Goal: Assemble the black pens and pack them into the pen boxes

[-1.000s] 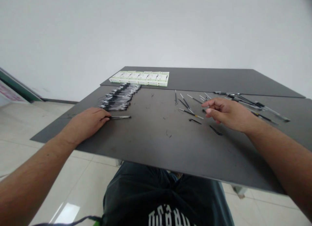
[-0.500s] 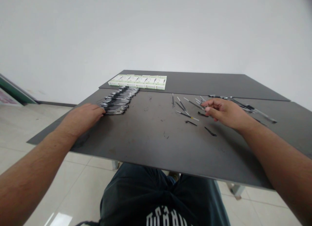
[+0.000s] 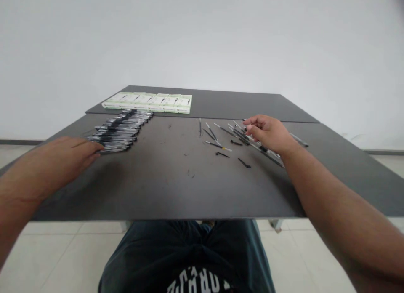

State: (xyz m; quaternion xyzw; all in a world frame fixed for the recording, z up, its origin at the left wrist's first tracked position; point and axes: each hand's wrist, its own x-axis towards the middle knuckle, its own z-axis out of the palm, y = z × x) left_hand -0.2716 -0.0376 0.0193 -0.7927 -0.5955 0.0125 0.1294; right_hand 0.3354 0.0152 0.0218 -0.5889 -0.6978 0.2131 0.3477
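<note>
At the left, my left hand [image 3: 74, 152] reaches to the near end of a long row of black-and-clear pens [image 3: 121, 131]. Its fingers are stretched out together and touch or nearly touch the closest pens. My right hand [image 3: 265, 131] hovers above a loose heap of pen parts, thumb and index finger apart, with nothing visible between them. Below and left of it lie several thin pen refills [image 3: 217, 145] and a few black clip-like pieces [image 3: 244, 163]. Clear pen barrels [image 3: 265, 152] lie partly hidden under the right hand and wrist.
Flat white-and-green boxes [image 3: 148, 102] stand side by side on the far part of the dark grey table [image 3: 176, 187]. Small dark marks dot the tabletop in the middle. A white wall rises behind, and my legs are under the near edge.
The view has turned to the right, so the table and objects sit further left. My right hand is slightly farther from the loose refills; my left hand stays by the pen row.
</note>
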